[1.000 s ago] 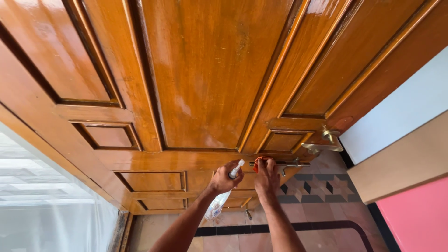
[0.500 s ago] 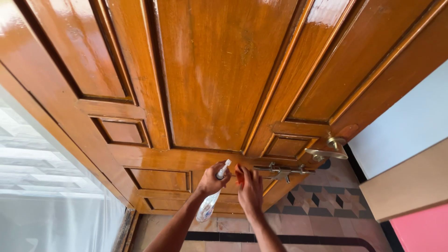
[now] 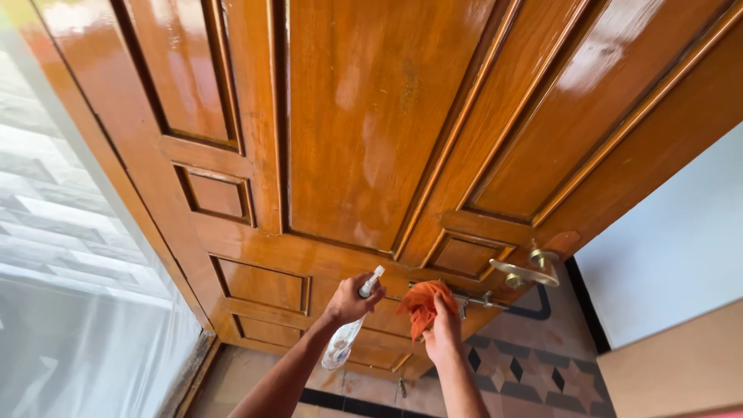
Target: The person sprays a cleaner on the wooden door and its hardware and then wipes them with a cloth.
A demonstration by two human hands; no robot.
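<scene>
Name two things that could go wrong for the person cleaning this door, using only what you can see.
The left hand holds a spray bottle by its neck, nozzle toward the door; it might slip and drop onto the tiled floor. The orange cloth in the right hand hangs loose beside the metal bolt and could snag on it.

Left hand (image 3: 350, 300): bare, no glove, no ring in sight.
Right hand (image 3: 443, 334): bare, no glove; the back of it faces the camera.
Left forearm (image 3: 290, 375): uncovered from wrist to the picture's lower edge, no sleeve, no watch or band.
Right forearm (image 3: 463, 387): uncovered likewise, no sleeve, no bracelet.
Clothing: none shows in the head view.
</scene>
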